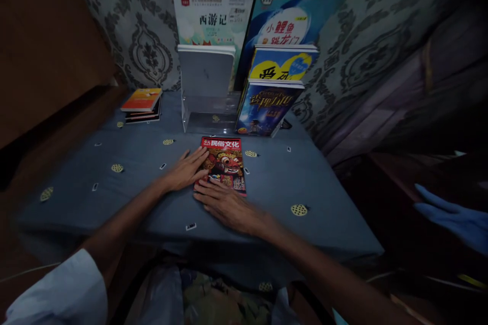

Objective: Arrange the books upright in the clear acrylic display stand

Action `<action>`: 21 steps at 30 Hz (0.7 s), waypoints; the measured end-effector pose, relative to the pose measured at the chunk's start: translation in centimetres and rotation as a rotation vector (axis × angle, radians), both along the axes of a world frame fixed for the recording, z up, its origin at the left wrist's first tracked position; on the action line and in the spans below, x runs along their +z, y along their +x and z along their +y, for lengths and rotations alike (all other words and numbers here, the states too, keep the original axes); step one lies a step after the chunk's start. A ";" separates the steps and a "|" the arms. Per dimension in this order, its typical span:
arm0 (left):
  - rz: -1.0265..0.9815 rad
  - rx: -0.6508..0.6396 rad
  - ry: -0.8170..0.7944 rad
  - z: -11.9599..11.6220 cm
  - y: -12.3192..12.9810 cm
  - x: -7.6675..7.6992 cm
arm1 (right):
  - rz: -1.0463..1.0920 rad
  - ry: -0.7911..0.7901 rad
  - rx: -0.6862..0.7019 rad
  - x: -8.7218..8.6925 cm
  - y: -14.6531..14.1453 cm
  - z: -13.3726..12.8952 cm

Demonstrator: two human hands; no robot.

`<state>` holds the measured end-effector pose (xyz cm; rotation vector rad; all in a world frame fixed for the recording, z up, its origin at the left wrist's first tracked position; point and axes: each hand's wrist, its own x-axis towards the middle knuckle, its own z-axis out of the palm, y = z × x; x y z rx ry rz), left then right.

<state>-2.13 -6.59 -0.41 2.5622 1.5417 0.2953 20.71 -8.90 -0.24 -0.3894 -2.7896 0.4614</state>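
Observation:
A small red book (225, 162) with a dragon-like mask on its cover lies flat on the table, in front of a clear display stand (213, 127). At the book's left edge rests my left hand (185, 170), fingers stretched out with the tips on the cover. My right hand (224, 203) lies palm down across the book's lower left part, its fingers extended and hiding that corner. Neither hand grips anything.
Several upright books, including a blue book (269, 106), fill the stand. A short stack topped by an orange book (142, 99) sits at the back left of the cloth-covered table (305, 177). Something blue and glove-like (453, 218) shows at far right.

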 end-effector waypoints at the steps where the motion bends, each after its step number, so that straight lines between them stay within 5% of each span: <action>1: 0.002 0.003 0.006 -0.6 0.0 -0.1 | 0.008 0.002 -0.004 -0.2 0.1 0.0; 11: 0.060 0.051 0.058 -6.6 1.2 -0.3 | 0.082 -0.018 -0.290 -2.3 4.5 -1.2; 17: 0.073 -0.040 0.095 -8.6 7.4 -2.1 | 0.056 -0.040 -0.464 -2.3 8.0 -2.7; 21: 0.054 -0.094 0.100 -8.1 11.2 -1.6 | 0.071 -0.055 -0.507 -2.1 8.8 -2.9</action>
